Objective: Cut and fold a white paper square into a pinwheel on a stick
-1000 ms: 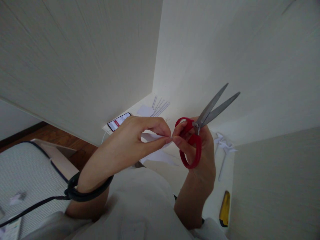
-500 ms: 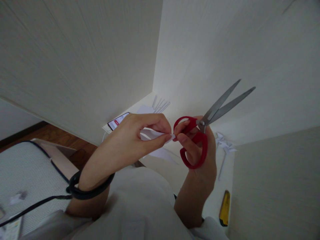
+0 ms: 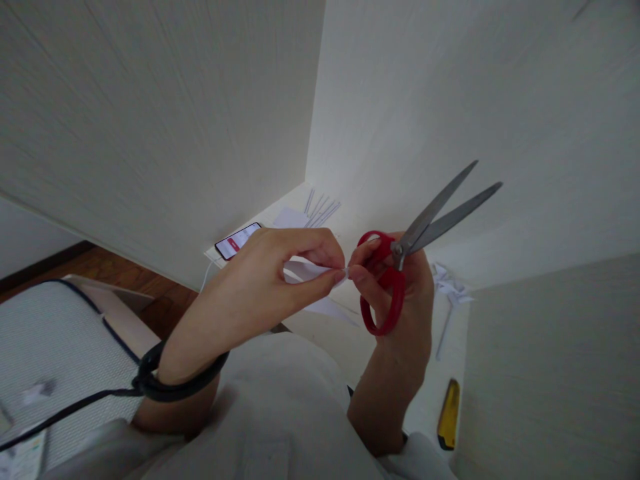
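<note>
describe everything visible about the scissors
The scissors have two red, plastic-looking handle loops and grey, metallic blades joined at a pivot screw. The blades stand open in a narrow V, tips towards the picture's upper right. The right hand holds them raised by the handle loops.

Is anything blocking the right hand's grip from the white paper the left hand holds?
Nothing visible. The grip of the right hand is right at the tip of the white paper in the left hand. The right hand also holds red-handled scissors, but their blades point away.
</note>
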Demonstrator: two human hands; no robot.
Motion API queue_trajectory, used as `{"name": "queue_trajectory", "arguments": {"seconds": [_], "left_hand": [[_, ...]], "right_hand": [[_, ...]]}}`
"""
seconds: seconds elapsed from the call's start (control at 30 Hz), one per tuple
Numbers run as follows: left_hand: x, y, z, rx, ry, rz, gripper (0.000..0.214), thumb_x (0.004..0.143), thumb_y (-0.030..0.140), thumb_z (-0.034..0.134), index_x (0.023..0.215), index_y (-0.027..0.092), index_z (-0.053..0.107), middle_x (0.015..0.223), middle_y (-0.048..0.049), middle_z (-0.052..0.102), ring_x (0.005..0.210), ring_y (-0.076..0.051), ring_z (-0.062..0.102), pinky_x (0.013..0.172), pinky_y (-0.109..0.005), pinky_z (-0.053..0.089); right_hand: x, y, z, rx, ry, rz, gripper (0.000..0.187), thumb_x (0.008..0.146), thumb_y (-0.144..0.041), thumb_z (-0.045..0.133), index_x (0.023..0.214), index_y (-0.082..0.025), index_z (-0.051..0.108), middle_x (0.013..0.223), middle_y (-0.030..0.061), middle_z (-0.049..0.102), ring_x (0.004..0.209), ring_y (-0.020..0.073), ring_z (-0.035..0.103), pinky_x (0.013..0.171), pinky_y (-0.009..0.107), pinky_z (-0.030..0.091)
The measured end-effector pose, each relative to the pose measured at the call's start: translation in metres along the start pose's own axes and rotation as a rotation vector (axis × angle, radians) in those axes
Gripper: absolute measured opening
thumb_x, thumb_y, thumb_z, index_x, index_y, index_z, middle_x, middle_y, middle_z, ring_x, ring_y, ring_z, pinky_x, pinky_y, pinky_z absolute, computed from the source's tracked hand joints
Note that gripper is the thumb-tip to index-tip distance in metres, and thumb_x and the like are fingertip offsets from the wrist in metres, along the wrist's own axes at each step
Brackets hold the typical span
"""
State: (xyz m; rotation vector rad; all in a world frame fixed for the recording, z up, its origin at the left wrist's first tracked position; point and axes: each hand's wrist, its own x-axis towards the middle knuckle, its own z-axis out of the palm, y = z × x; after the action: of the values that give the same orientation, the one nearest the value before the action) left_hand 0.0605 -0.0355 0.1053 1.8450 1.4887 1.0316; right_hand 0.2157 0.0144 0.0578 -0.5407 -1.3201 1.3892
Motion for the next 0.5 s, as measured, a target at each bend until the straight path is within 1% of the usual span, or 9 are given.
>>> {"name": "queue_trajectory", "arguments": {"seconds": [0.13,0.3,0.5], "left_hand": [[0.0001,0.0005,0.0002,-0.003,0.007,-0.007,0.011,0.087,0.021,0.061,0.076,0.020,0.064,0.073,0.0070,0.067,0.066,-0.008,0.059,0.062,-0.016,0.043],[0.0008,0.0019,0.0010,-0.027,0.019,-0.021,0.009,0.087,0.021,0.062,0.079,0.021,0.065,0.077,0.0068,0.069,0.070,-0.008,0.063,0.066,-0.016,0.045],[0.0007,0.0032,0.0035,-0.030,0.078,0.029,0.009,0.085,0.016,0.061,0.078,0.020,0.064,0.075,0.0081,0.069,0.071,-0.007,0.064,0.067,-0.016,0.046]], "right_hand": [[-0.0007,0.0015,0.0035,-0.027,0.045,-0.052,0.037,0.073,-0.009,0.078,0.090,-0.028,0.051,0.078,-0.0057,0.062,0.069,0.0113,0.060,0.063,0.026,0.050],[-0.0017,0.0040,0.0058,-0.024,0.066,-0.118,0.040,0.072,-0.004,0.077,0.093,-0.028,0.053,0.079,-0.0064,0.062,0.071,0.0110,0.060,0.063,0.024,0.049],[-0.0010,0.0041,0.0068,-0.022,0.061,-0.174,0.036,0.073,-0.005,0.076,0.092,-0.028,0.056,0.078,-0.0062,0.063,0.066,0.0116,0.061,0.058,0.024,0.049]]}}
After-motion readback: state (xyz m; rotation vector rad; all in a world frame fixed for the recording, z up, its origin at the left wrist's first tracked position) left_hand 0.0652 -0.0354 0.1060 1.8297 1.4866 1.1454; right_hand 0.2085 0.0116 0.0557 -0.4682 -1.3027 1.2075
